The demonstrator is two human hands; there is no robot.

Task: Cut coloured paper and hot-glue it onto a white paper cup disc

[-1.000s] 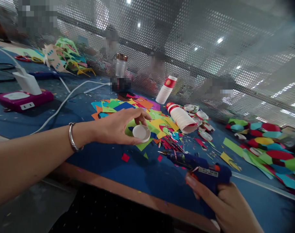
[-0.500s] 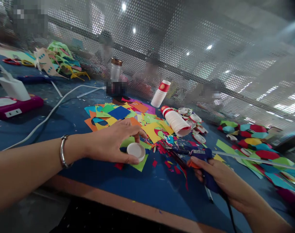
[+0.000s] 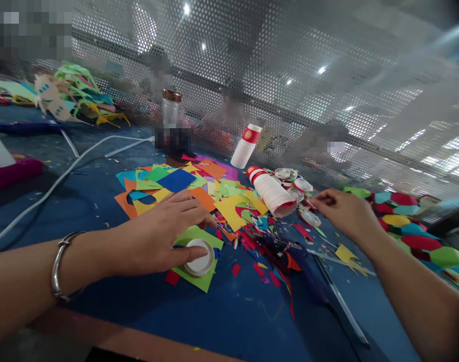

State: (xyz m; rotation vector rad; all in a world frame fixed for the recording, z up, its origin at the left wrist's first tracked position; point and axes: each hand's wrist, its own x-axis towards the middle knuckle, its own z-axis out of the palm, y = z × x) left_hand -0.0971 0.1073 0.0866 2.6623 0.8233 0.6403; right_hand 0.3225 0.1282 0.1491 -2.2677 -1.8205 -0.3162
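My left hand [image 3: 161, 236] is open, fingers stretched out, its thumb lying across a white round paper-cup bottom [image 3: 200, 262]. That cup bottom rests on a green paper square [image 3: 201, 284]. My right hand [image 3: 345, 213] is at the edge of a pile of cut cup bottoms [image 3: 297, 187], fingertips drawn together; anything between them is hidden. On the table between the hands lies a blue hot glue gun [image 3: 308, 269] with an orange trigger, a clear glue stick [image 3: 342, 301] beside it.
Coloured paper sheets [image 3: 178, 179] and small scraps spread across the middle. Two stacks of paper cups are here, one upright [image 3: 245, 146], one lying [image 3: 273, 193]. A cable [image 3: 71, 171] runs left to a purple power strip [image 3: 21, 171]. Paper-covered pieces [image 3: 420, 243] lie right.
My right hand has let go of the glue gun, leaving it on the table, and moved up to the cup bottoms. My left hand and its cup bottom have shifted slightly down and left.
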